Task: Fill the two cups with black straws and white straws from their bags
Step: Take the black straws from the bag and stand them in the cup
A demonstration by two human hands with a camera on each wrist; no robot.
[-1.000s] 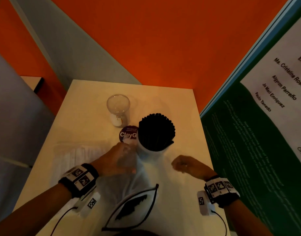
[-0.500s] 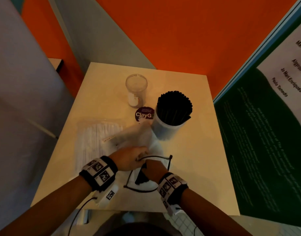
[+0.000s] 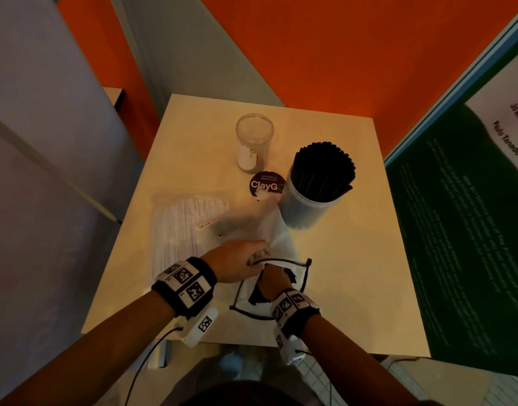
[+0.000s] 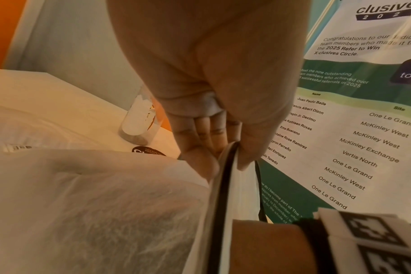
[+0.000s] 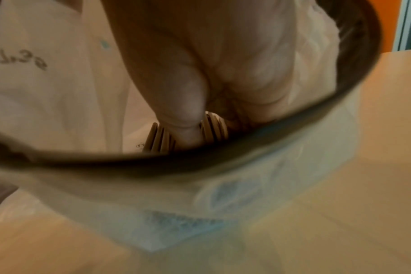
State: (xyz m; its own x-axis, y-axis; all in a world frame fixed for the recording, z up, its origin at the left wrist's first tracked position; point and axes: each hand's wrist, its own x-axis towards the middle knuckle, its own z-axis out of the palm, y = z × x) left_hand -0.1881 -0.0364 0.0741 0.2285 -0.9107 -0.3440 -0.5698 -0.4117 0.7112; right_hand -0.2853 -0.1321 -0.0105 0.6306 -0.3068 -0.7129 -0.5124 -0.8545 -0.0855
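left hand (image 3: pixel 237 260) pinches black-rimmed bag (image 3: pixel 281 244) mouth | right hand (image 3: pixel 274 278) inside bag, fingers round straws (image 5: pixel 211 128) | cup (image 3: pixel 307 200) packed with black straws (image 3: pixel 323 169) | table (image 3: pixel 354 259)

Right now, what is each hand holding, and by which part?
Left hand pinches the white bag at its black-trimmed mouth edge. Right hand is inside the bag, on straws; its grip is unclear.
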